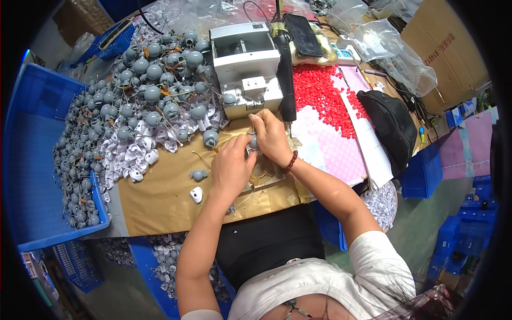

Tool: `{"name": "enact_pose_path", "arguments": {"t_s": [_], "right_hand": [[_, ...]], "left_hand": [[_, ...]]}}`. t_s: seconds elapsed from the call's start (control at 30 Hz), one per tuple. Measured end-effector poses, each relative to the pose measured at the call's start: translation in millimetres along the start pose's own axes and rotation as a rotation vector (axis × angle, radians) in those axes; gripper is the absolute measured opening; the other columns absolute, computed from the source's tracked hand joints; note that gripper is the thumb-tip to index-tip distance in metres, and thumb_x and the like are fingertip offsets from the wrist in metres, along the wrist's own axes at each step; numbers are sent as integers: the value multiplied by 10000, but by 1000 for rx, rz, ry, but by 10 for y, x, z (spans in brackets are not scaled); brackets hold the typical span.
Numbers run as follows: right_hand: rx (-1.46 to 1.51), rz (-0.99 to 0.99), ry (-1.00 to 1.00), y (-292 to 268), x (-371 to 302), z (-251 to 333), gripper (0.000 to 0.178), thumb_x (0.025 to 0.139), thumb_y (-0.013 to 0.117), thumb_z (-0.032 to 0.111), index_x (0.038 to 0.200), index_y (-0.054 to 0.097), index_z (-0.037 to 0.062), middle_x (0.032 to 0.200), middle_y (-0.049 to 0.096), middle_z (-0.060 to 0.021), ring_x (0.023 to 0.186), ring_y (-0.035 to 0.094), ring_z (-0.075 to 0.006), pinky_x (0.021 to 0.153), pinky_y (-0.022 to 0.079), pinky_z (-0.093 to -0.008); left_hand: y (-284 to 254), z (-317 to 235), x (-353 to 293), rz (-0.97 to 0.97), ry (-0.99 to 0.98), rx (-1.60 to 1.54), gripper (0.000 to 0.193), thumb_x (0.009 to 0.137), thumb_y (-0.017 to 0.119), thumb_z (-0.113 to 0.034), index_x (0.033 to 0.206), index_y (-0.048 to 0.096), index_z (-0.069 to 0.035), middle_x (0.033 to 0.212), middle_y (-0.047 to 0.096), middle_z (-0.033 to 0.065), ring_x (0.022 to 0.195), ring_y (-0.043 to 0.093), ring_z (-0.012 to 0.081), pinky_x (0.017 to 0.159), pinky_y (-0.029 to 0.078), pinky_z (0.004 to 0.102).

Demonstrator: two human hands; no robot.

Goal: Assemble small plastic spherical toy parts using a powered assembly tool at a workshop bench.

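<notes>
In front of the white machine, my two hands are close together over a small worktop fixture (261, 180). A grey round plastic part (254, 141) shows between them. My left hand (233, 162) is closed, with its thumb and fingertips at this part. Right beside it, my right hand (273, 140) is closed too, thumb upward; what its curled fingers hold is hidden. A black electric screwdriver (288, 80) hangs upright just beyond my right hand. Near my left forearm lie a loose grey round part (198, 174) and a white plastic piece (196, 194).
The white box-shaped machine (245, 64) stands at the back. Grey round parts (154, 72) and white pieces (128, 160) are heaped at left, by a blue bin (42, 133). Small red parts (320, 93), a black pouch (389, 125) and a carton (448, 53) are at right.
</notes>
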State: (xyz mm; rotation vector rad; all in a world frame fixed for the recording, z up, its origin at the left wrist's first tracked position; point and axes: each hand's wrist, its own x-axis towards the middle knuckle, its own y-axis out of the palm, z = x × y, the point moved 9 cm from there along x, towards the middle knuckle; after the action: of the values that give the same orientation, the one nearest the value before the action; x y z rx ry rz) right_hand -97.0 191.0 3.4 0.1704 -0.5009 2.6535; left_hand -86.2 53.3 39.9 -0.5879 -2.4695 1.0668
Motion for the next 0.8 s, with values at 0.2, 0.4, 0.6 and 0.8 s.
{"name": "enact_pose_path", "arguments": {"t_s": [0.2, 0.4, 0.6, 0.8], "right_hand": [[37, -93, 40, -98, 46, 21, 315, 1010, 588, 248, 851, 594, -24, 743, 640, -238, 683, 636, -403, 620, 477, -454], [125, -138, 19, -274, 147, 256, 366, 1025, 562, 258, 806, 582, -36, 715, 619, -218, 637, 610, -347, 618, 467, -443], [488, 292, 24, -207, -136, 1012, 373, 1078, 483, 340, 1054, 614, -8, 783, 662, -48, 697, 639, -104, 604, 526, -240], [267, 400, -19, -945, 28, 602, 278, 1069, 506, 222, 1225, 563, -1, 890, 718, -97, 793, 717, -157, 670, 582, -250]], "left_hand": [[-125, -221, 88, -11, 89, 83, 301, 792, 774, -110, 1060, 642, -74, 955, 673, 106, 739, 646, 290, 672, 509, 424], [-355, -489, 75, -55, 204, 36, 336, 790, 769, -93, 1102, 644, -70, 953, 690, 93, 663, 626, 239, 658, 522, 375], [-832, -429, -246, 107, -118, -385, 307, 809, 772, -88, 1096, 667, -57, 848, 650, 26, 649, 577, 94, 599, 465, 276], [-1425, 143, -1639, 176, -185, -264, 332, 792, 783, -73, 1103, 672, -38, 707, 568, -15, 630, 503, 61, 581, 413, 246]]}}
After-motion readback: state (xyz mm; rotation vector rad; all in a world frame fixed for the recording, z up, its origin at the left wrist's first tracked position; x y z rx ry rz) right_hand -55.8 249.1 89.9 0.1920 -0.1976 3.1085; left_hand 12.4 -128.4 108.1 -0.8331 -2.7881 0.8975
